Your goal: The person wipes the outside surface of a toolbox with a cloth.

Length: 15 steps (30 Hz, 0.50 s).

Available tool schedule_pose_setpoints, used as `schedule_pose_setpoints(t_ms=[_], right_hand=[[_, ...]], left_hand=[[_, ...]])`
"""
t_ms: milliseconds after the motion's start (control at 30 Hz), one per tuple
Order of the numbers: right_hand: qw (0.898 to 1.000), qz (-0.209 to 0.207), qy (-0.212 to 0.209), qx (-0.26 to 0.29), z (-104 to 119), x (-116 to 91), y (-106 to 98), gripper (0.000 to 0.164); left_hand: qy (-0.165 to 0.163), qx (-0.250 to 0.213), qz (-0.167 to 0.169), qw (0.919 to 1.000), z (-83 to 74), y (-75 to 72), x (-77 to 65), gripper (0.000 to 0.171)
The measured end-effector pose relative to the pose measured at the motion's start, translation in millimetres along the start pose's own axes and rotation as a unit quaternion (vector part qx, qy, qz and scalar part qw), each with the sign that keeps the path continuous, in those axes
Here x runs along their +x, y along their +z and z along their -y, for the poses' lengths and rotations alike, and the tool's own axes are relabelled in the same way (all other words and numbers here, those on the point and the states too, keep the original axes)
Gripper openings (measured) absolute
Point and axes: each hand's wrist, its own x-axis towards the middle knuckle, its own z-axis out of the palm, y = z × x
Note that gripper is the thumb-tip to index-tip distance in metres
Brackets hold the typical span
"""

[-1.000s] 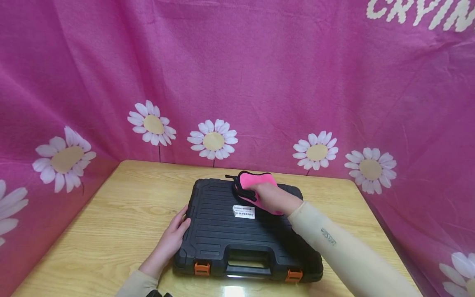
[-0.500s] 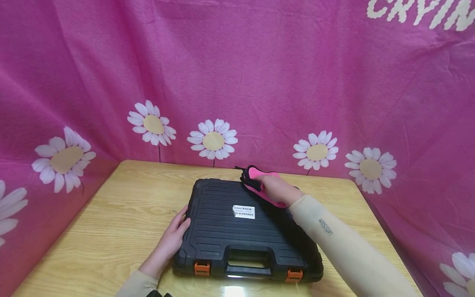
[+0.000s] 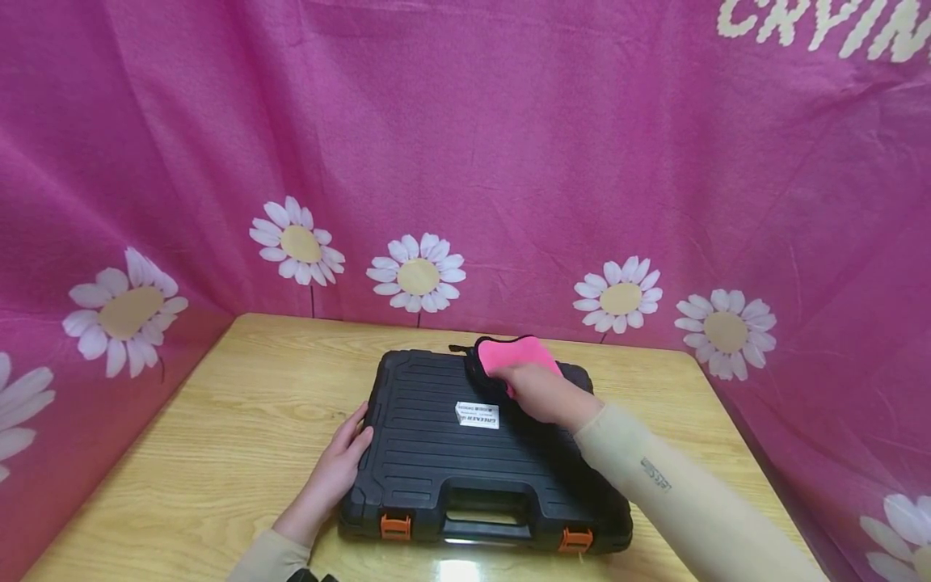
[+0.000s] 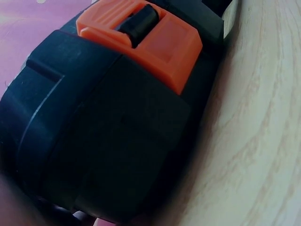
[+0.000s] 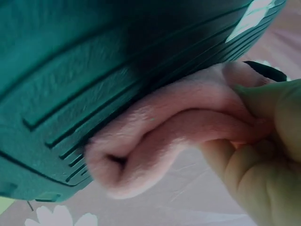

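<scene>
A black plastic tool case (image 3: 436, 453) lies on the table with its ribbed face up and its handle side toward me. My right hand (image 3: 545, 392) grips a folded pink cloth (image 3: 520, 353) with black edging over the far right part of the case. In the right wrist view the folded cloth (image 5: 155, 122) lies against the ribs, pinched by the thumb and fingers. Along the case's left side rests my left hand (image 3: 342, 459), fingers extended against the edge. The left wrist view shows a case corner and an orange latch (image 4: 169, 52); that hand is mostly hidden there.
The case stands on a wooden table (image 3: 218, 453) with a pink curtain (image 3: 465, 145) printed with daisies behind and at the sides. A white label (image 3: 478, 415) is on the case lid. Two orange latches (image 3: 396, 527) sit on its near edge.
The right hand with the cloth first moved toward the far right of the case, then came back slightly nearer, showing more of the cloth's pink face. The left hand and case stayed still.
</scene>
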Motion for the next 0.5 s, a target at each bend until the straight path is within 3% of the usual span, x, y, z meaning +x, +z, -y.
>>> schedule_pose_setpoints(t_ms=[67, 167, 500], right_hand=[[0.996, 0.021, -0.019, -0.087, 16.8, -12.8, -5.5, 0.019], [0.989, 0.036, -0.026, -0.138, 26.3, -25.2, -2.9, 0.034], [0.988, 0.082, 0.000, -0.129, 65.1, -76.9, 2.7, 0.045]], left_hand=[[0.000, 0.001, 0.001, 1.0000, -0.2, 0.3, -0.6, 0.060], [0.004, -0.002, 0.004, 1.0000, -0.9, 0.2, -1.7, 0.060], [0.006, -0.006, 0.000, 1.0000, -1.0, 0.0, -0.9, 0.059]])
